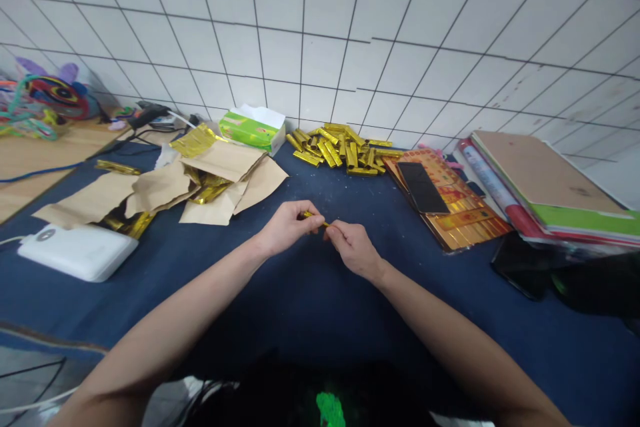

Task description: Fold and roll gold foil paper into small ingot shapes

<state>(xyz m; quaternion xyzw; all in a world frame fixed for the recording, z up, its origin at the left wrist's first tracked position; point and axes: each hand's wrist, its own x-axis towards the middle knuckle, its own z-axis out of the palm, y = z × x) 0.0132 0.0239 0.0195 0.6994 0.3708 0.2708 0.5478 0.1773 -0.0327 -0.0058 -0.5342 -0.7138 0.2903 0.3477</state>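
Note:
Both hands meet over the middle of the dark blue tablecloth. My left hand is closed around one end of a small gold foil roll. My right hand pinches the other end of the same roll. Behind them, near the wall, lies a heap of several finished gold foil rolls. To the left, torn brown paper lies over loose gold foil sheets.
A green tissue box stands by the wall. A white power box sits at the left. At the right are a stack of gold-and-red printed sheets with a black phone on it and a pile of folders.

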